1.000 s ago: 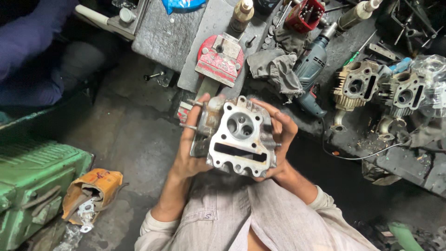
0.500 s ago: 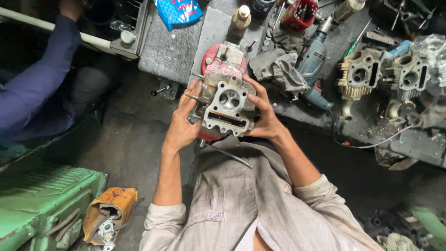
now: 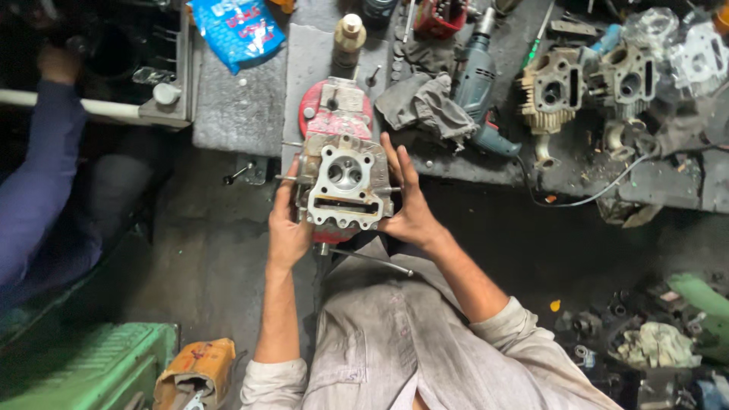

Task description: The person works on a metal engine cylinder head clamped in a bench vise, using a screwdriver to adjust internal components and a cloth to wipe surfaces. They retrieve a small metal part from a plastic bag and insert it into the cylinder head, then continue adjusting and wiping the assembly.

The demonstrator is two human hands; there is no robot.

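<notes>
Two hands grip one metal engine head (image 3: 345,182): left hand (image 3: 288,228) closed around its left edge, right hand (image 3: 406,201) spread flat against its right side, fingers pointing up. The head sits face-up, directly over a red round vise (image 3: 334,114) at the near edge of the workbench (image 3: 243,114).

Beyond the vise: a brown bottle (image 3: 349,38) and a blue packet (image 3: 239,30). Right of the vise: a grey rag (image 3: 425,106), an electric drill (image 3: 478,83), further engine heads (image 3: 550,91).

Risk, judged: the right palm presses rather than wraps, so the heavy, likely greasy casting could slip and drop onto the vise or floor; protruding studs could snag fingers.

Change from the earlier frames: the head is now farther from the body, over the vise rather than above the lap, and the arms are more extended. A blue sleeve (image 3: 45,175), left of the vise, belongs to another person.
</notes>
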